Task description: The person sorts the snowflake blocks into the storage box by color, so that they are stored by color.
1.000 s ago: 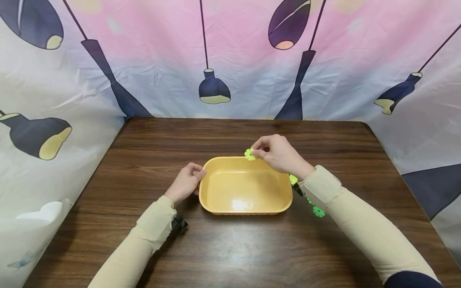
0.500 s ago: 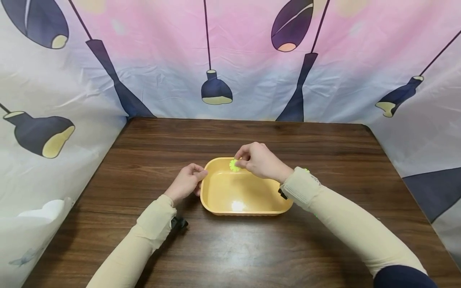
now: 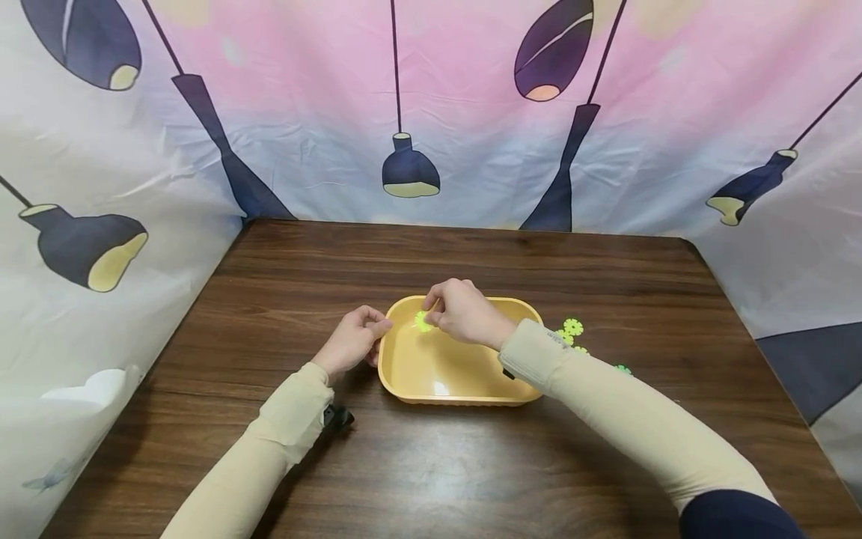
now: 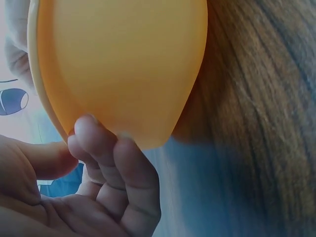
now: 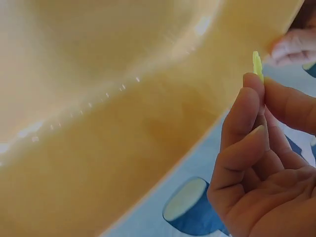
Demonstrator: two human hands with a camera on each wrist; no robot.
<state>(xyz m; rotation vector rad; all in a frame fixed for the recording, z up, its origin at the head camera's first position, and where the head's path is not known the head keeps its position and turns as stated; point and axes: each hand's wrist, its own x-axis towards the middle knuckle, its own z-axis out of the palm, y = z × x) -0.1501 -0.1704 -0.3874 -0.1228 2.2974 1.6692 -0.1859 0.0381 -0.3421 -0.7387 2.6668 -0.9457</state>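
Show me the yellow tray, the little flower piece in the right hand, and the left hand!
Yellow tray (image 3: 423,364): head view, on its bare inside bottom.
Flower piece (image 5: 257,64): right wrist view, on its thin edge.
Left hand (image 3: 350,340): head view, on its middle.

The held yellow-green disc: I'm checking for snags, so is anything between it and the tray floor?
Nothing visible. The right hand pinches the disc over the tray, where no other piece shows; the left hand holds the tray's left end, out of the way.
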